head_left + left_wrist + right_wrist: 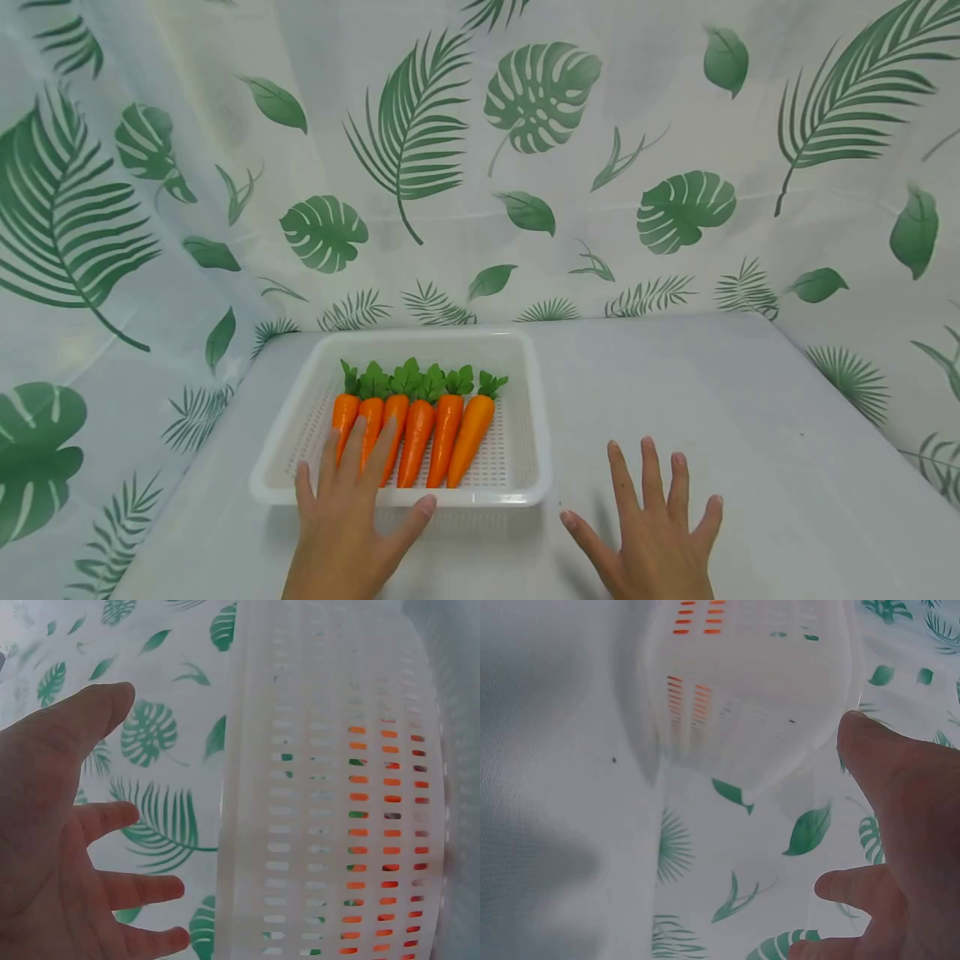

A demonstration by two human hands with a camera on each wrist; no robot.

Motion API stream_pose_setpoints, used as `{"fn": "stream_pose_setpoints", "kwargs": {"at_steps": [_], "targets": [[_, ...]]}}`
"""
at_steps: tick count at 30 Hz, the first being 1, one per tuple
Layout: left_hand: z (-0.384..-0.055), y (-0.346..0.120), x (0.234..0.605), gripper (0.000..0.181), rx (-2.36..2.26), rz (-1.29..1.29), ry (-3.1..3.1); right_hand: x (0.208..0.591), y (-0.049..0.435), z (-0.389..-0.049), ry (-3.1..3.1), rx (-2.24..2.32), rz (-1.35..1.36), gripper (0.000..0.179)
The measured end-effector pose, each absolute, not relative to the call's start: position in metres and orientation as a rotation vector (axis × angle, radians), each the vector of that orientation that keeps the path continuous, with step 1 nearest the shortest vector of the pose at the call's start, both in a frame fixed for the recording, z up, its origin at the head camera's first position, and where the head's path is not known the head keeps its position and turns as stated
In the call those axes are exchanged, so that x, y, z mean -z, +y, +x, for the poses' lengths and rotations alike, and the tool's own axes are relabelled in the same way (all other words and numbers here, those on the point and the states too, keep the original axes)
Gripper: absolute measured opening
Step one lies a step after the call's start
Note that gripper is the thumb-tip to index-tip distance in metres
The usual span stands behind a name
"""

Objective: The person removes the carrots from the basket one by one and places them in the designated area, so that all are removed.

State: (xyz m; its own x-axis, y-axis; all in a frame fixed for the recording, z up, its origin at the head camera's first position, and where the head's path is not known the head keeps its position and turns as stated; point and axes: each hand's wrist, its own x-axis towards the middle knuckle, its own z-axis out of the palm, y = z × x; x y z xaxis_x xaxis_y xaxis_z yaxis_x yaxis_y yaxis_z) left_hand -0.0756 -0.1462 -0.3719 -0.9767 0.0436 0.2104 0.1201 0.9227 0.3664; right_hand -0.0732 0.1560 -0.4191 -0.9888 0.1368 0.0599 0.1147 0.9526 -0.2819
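A white plastic basket (538,417) with slotted walls stands on the table, left of centre in the head view. Several orange toy-like carrots (471,433) lie side by side in it, their green leafy tops pointing to the far side. My left hand (341,525) hovers over the basket's near rim with fingers spread, covering part of the leftmost carrots. In the left wrist view, that hand (52,825) is apart from the basket wall (251,825). To the right of the basket, my right hand (652,537) is spread above the table, holding nothing.
A white cloth with green leaf prints (536,100) hangs behind the table and along both sides. The pale table surface (675,392) extends to the right of the basket. Orange shows through the basket's slots (688,631) in the right wrist view.
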Motion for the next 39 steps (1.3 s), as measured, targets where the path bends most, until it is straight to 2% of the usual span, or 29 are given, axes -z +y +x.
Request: {"fn": "stream_pose_setpoints", "kwargs": {"at_steps": [8,11,25,32,39], "targets": [[-0.076,-0.171,0.356,0.077,0.786,-0.277,-2.557,0.421,0.155,-0.072,-2.997,-0.444,-0.176,0.11],[-0.079,-0.182,0.351,0.074,0.851,-0.331,-2.455,0.425,0.156,-0.071,-2.94,-0.442,-0.146,0.109],[-0.101,-0.262,0.304,0.063,0.914,-0.234,-2.187,0.432,0.155,-0.071,-2.913,-0.463,-0.118,0.109],[-0.11,-0.311,0.305,0.058,0.985,-0.041,-2.123,0.431,0.152,-0.073,-2.987,-0.479,-0.144,0.111],[-0.126,-0.34,0.322,0.066,1.113,0.206,-2.165,0.431,0.151,-0.073,-2.994,-0.475,-0.136,0.11]]}}
